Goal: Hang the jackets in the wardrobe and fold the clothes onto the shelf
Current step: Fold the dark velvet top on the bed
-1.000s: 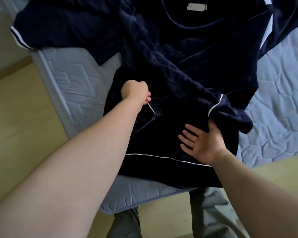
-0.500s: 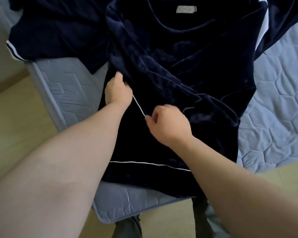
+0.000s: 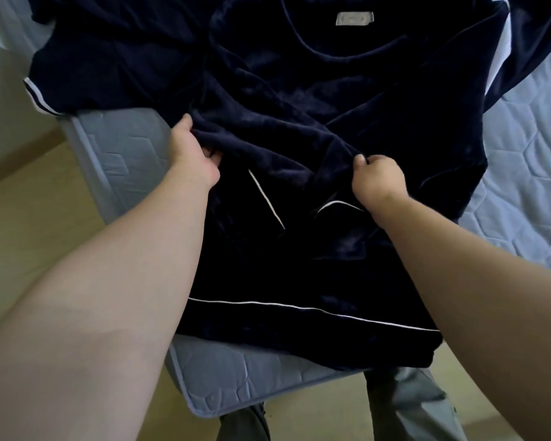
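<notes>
Both hands grasp the same fold of a dark navy velvet top [image 3: 347, 116] spread over the corner of a bed. At centre left of the frame, the left hand [image 3: 193, 154] has its thumb above the fabric and its fingers curled beneath, holding the left end of the raised fold. At centre right, the right hand [image 3: 377, 181] is clenched on the right end of that fold, knuckles toward the camera, pinching the cloth between thumb and fingers. Between the two hands the fabric forms a soft ridge lifted off the layer below.

Most of the frame's middle is filled by the top, its round neckline and a pale label [image 3: 354, 18] at upper centre. Thin white piping [image 3: 299, 306] runs across the lower hem, and two shorter white lines show just below the hands. A second dark garment with a white-striped cuff [image 3: 37, 97] lies at upper left, overlapping the first.

The mattress [image 3: 528, 173], grey-blue with a quilted hexagon pattern, shows at right and along the near edge. Pale wooden floor [image 3: 29, 218] lies at left, and grey trouser legs [image 3: 407, 409] appear at lower centre.
</notes>
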`<state>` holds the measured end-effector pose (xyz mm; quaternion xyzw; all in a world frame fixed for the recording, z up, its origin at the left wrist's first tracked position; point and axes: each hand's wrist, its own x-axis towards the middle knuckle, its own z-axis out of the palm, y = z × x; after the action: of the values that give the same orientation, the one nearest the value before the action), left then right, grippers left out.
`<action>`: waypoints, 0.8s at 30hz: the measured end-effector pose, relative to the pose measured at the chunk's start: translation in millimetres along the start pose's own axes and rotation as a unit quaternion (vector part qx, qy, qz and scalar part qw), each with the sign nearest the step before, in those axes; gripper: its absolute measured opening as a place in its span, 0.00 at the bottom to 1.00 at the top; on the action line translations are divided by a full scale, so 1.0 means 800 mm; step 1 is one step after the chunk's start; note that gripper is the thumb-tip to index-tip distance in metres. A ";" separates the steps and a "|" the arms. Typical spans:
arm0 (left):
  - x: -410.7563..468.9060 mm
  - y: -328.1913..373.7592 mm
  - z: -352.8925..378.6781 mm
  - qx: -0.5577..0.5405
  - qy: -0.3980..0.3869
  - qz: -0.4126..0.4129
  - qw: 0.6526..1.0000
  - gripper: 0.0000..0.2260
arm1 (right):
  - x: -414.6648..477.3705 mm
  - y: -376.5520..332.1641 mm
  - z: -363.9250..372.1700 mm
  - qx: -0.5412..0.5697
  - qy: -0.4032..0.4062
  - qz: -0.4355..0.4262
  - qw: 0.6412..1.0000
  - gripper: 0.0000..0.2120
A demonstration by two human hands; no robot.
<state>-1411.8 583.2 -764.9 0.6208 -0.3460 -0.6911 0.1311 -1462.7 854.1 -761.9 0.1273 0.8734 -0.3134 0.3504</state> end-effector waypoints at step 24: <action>-0.007 -0.024 -0.001 0.251 0.071 -0.032 0.965 0.23 | -0.038 0.101 -0.040 0.290 -0.154 0.178 0.928 0.13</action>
<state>-1405.4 600.5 -773.3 0.6921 -0.4780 -0.5402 -0.0264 -1422.0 936.4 -760.2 0.3267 0.6427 -0.5010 0.4788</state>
